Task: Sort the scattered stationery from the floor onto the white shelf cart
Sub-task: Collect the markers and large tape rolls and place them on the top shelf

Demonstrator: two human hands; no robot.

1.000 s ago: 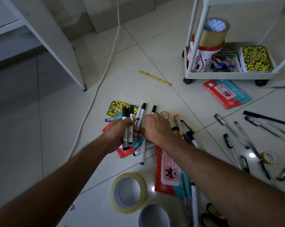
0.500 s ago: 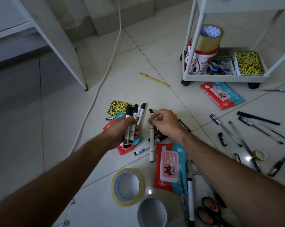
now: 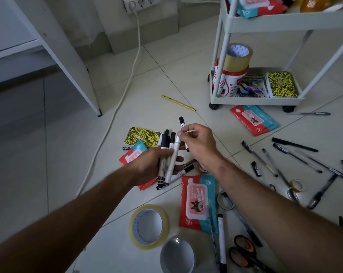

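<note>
Two bare forearms reach in from the bottom edge, no sleeves, watch or rings showing; the left hand (image 3: 147,164) and right hand (image 3: 199,142) are gloveless, nails short

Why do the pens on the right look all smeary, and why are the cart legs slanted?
Head view: the pens at the right edge are motion-blurred; the marker in the right hand stays sharper. The wide-angle lens tilts the cart posts. Dim light, with soft glare on the floor tiles.
</note>
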